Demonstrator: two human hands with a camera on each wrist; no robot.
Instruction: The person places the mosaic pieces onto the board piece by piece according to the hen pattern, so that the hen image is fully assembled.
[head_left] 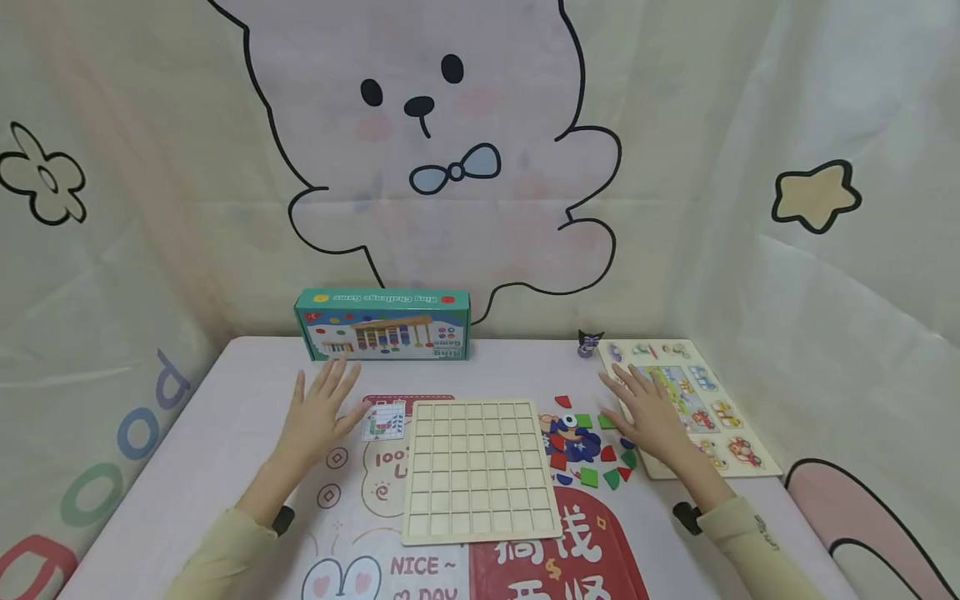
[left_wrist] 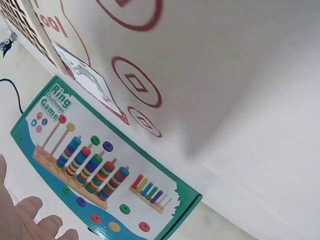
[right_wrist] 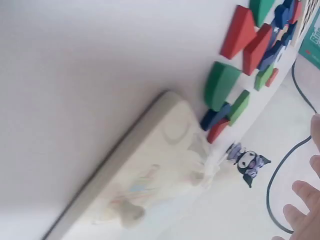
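My left hand (head_left: 321,417), fingers spread, is held over the left of the table, near a small pattern card (head_left: 385,422) and in front of the green ring game box (head_left: 384,327). Spread fingers also show on my right hand (head_left: 648,412), between the colored blocks and a wooden picture puzzle board (head_left: 738,421). Neither hand holds anything. Between them lies a pale wooden grid board (head_left: 480,471) with bare square cells. Loose red, green and blue blocks (head_left: 588,477) are scattered along its right side; in the right wrist view a green block (right_wrist: 221,86) lies beside the puzzle board's corner.
A small dark figurine (head_left: 588,343) stands at the table's back edge, left of the puzzle board. The tabletop (head_left: 225,417) carries printed red and pink drawings. Behind it hangs a curtain (head_left: 525,250) with a cartoon bear.
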